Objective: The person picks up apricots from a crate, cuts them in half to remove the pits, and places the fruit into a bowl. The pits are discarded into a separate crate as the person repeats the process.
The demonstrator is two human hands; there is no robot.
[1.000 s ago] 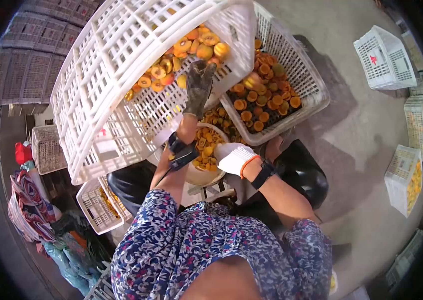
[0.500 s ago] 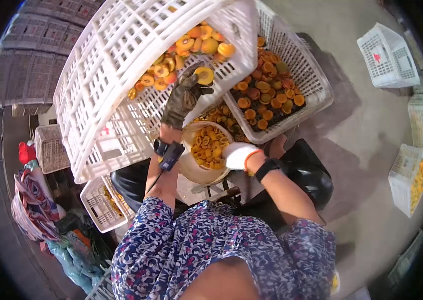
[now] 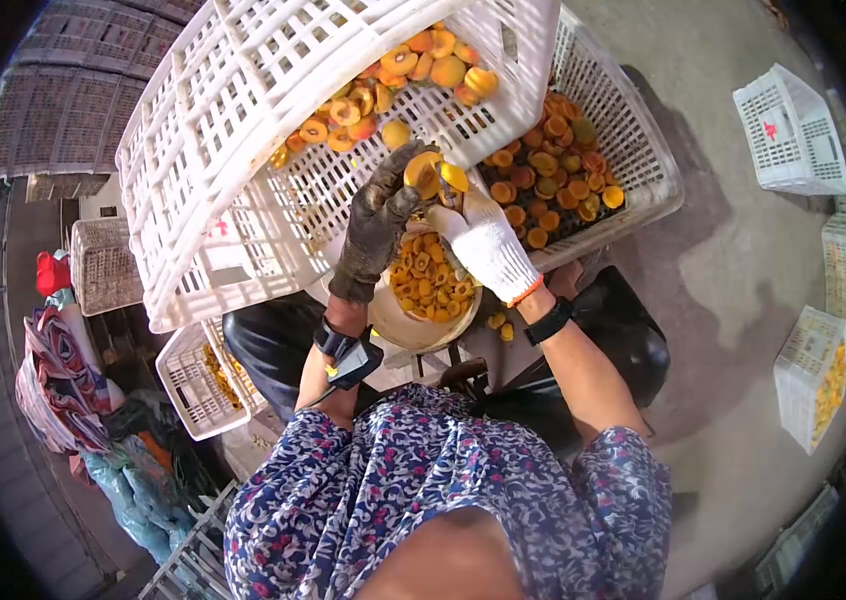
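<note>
The left hand, in a dark, stained, close-fitting glove (image 3: pixel 373 225), pinches a round, orange-yellow half of a stone fruit (image 3: pixel 423 175) between thumb and fingers, its cut face showing; the right hand, in a white knitted glove with an orange cuff (image 3: pixel 493 245), is just beside it, next to a small, bright yellow piece of fruit (image 3: pixel 454 178); whether its fingers grip that piece or a slim tool, I cannot tell.

The held half is above the cream, round, smooth-walled bucket (image 3: pixel 405 333), between the two hands; it should be light, soft and easily bruised, slippery on its moist cut side, so the skin-covered rim is the better hold, with light pressure.

Below, the bucket holds curved, yellow fruit pieces; at far left, a large, white, rigid plastic crate with slotted walls (image 3: pixel 243 110) tilts, rounded orange fruit halves (image 3: pixel 348 112) gathered inside; to the right of it, another white slotted crate (image 3: pixel 658 165) holds darker orange, cupped halves (image 3: pixel 546 185), their surfaces wrinkled-looking.
</note>
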